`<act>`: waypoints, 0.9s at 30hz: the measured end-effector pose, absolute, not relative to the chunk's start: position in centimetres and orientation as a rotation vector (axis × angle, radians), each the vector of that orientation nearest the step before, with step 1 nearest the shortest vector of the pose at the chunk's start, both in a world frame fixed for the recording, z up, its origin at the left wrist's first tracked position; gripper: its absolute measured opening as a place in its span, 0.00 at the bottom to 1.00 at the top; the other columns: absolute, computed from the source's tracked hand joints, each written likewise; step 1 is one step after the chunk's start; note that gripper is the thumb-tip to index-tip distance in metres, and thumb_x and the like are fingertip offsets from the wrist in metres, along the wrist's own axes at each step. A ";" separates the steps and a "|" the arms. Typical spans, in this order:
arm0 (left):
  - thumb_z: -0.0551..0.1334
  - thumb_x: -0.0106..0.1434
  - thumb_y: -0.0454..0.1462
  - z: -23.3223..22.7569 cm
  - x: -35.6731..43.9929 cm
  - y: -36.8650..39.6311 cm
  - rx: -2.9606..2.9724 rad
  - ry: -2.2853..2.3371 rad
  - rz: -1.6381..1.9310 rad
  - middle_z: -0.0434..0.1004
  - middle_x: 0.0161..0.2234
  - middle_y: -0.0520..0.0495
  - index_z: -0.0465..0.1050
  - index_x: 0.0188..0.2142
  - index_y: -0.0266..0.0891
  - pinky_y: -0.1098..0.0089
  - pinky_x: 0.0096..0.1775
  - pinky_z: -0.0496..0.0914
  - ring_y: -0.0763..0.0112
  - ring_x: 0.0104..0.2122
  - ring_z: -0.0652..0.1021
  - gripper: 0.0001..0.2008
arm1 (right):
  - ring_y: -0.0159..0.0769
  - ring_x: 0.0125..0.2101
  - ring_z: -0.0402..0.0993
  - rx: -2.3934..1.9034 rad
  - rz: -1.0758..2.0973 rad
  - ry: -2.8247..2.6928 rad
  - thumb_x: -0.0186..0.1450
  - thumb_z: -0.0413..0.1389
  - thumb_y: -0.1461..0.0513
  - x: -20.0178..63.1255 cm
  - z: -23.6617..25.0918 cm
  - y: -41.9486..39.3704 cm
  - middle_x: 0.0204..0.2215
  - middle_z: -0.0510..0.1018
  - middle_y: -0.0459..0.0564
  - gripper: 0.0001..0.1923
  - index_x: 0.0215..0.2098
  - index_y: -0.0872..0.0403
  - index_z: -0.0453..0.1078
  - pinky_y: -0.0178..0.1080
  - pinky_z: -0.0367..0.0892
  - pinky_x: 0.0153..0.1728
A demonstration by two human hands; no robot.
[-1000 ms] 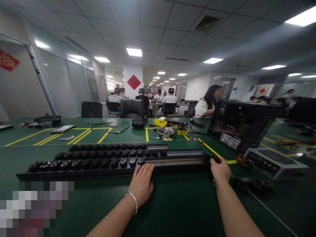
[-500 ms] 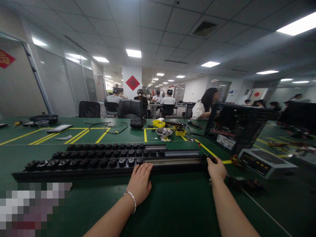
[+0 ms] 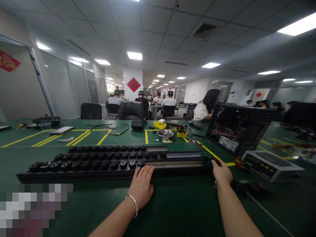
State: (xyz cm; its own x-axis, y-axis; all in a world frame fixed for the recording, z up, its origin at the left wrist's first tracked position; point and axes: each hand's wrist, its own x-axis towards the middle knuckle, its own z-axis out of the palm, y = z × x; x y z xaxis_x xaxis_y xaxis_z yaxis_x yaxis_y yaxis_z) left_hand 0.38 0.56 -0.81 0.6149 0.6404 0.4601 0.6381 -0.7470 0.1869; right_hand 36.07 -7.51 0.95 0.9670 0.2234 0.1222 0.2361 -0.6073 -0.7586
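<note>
Across the last second almost nothing changes beyond a slight sway of the head camera: the left hand [image 3: 141,185] stays flat, fingers spread and open, palm down on the green table [image 3: 172,204] with its fingertips against the near edge of the nearest long black power strip [image 3: 113,166], gripping nothing; the right hand [image 3: 221,171] stays curled at the strip's right end, apparently closed on its end cap, though the fingers hide how firm the hold is. The strip has not shifted, so the work appears paused in a steadying hold. It lies across the table just before the person, with two similar strips [image 3: 111,152] parallel behind it. Containers: a round metal bowl [image 3: 165,133] holds small parts too small to identify; two yellow trays [image 3: 160,124] flank it, contents unclear; an open computer case [image 3: 240,126] shows cables and boards inside.
</note>
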 end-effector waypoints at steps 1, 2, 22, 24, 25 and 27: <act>0.54 0.54 0.33 -0.8 0.4 0.5 2.820 1.114 0.809 0.62 0.57 0.48 0.55 0.58 0.42 0.57 0.60 0.48 0.65 0.57 0.60 0.30 | 0.53 0.47 0.67 -2.232 -0.011 -0.290 0.58 0.48 0.48 36.1 0.9 -7.6 0.49 0.71 0.59 0.29 0.52 0.55 0.66 0.49 0.62 0.47; 0.54 0.54 0.33 -0.8 0.4 0.5 2.821 1.117 0.808 0.62 0.57 0.48 0.54 0.58 0.42 0.57 0.60 0.48 0.65 0.57 0.60 0.30 | 0.53 0.47 0.67 -2.224 -0.005 -0.263 0.58 0.47 0.48 36.1 0.9 -7.6 0.49 0.71 0.59 0.29 0.52 0.55 0.66 0.49 0.62 0.46; 0.54 0.54 0.33 -0.7 0.9 0.8 2.790 1.079 0.850 0.65 0.55 0.45 0.57 0.56 0.40 0.55 0.58 0.49 0.62 0.55 0.62 0.28 | 0.48 0.44 0.69 -2.304 -0.038 -0.283 0.60 0.44 0.53 30.6 0.7 -12.6 0.44 0.72 0.61 0.26 0.53 0.59 0.61 0.45 0.64 0.44; 0.54 0.54 0.33 -0.7 0.9 0.8 2.788 1.080 0.854 0.65 0.55 0.44 0.57 0.56 0.40 0.54 0.58 0.49 0.62 0.55 0.62 0.28 | 0.49 0.44 0.69 -2.387 -0.040 -0.363 0.60 0.45 0.53 30.1 0.8 -13.5 0.45 0.72 0.61 0.27 0.53 0.59 0.61 0.45 0.64 0.44; 0.54 0.53 0.33 -0.7 0.9 0.8 2.787 1.080 0.853 0.65 0.55 0.44 0.57 0.56 0.40 0.54 0.58 0.49 0.62 0.55 0.62 0.29 | 0.48 0.44 0.69 -2.431 -0.024 -0.405 0.60 0.45 0.53 30.0 0.8 -13.8 0.45 0.72 0.61 0.27 0.53 0.59 0.61 0.44 0.65 0.43; 0.54 0.53 0.33 -0.7 0.9 0.9 2.789 1.074 0.843 0.64 0.55 0.45 0.57 0.57 0.40 0.55 0.58 0.49 0.63 0.56 0.62 0.29 | 0.48 0.43 0.70 -2.516 0.010 -0.478 0.59 0.46 0.53 30.1 0.8 -14.4 0.45 0.72 0.60 0.28 0.55 0.57 0.60 0.44 0.66 0.40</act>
